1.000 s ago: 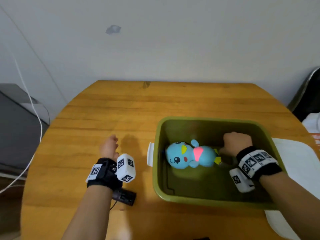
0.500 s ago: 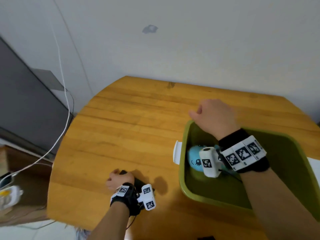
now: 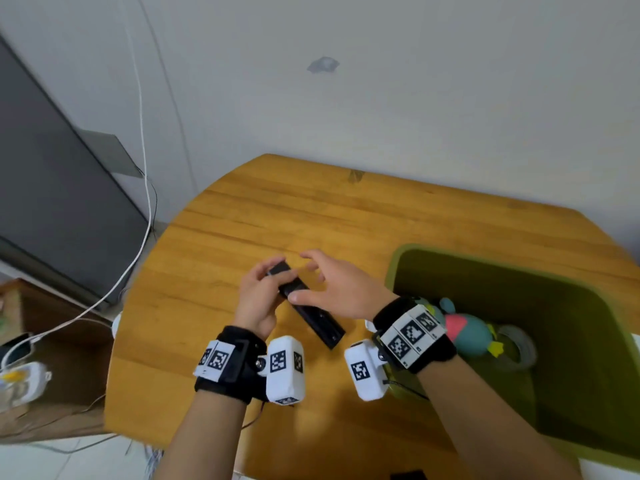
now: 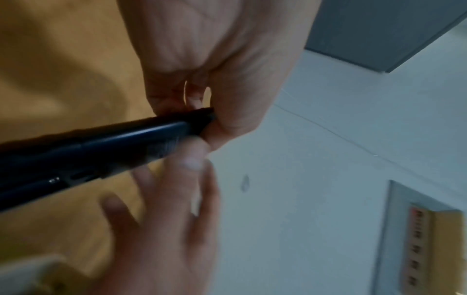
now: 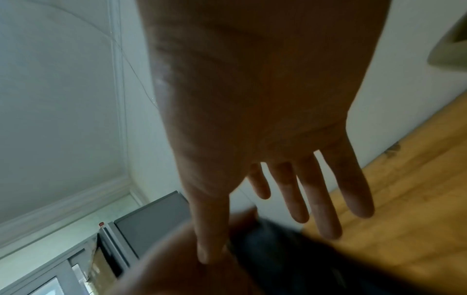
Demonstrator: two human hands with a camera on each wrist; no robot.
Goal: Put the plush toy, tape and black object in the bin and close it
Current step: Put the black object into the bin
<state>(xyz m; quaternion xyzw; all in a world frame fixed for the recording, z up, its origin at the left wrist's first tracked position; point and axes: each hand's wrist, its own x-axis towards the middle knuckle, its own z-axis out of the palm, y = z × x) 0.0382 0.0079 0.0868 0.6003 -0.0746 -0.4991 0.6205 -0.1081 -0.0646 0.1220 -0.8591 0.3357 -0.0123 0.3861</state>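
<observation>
A long flat black object [image 3: 311, 315] [image 4: 88, 151] is held above the round wooden table [image 3: 263, 223]. My left hand [image 3: 259, 296] [image 4: 209, 93] grips its far end with curled fingers. My right hand [image 3: 332, 289] [image 5: 278, 179] hovers over the middle of the black object [image 5: 290, 251] with its fingers spread, the thumb at its edge. The green bin [image 3: 568, 296] stands at the right. Inside it lie the blue plush toy [image 3: 467, 332] and a grey roll of tape [image 3: 519, 351].
A white cable [image 3: 142, 202] hangs down the wall at the left beside a dark grey cabinet [image 3: 52, 202]. A white handle tab shows on the bin's left side behind my right wrist. Low clutter sits at the far left.
My left hand has lifted the black object from the table's front edge up toward the middle. My right hand has left the bin and come across to the object.
</observation>
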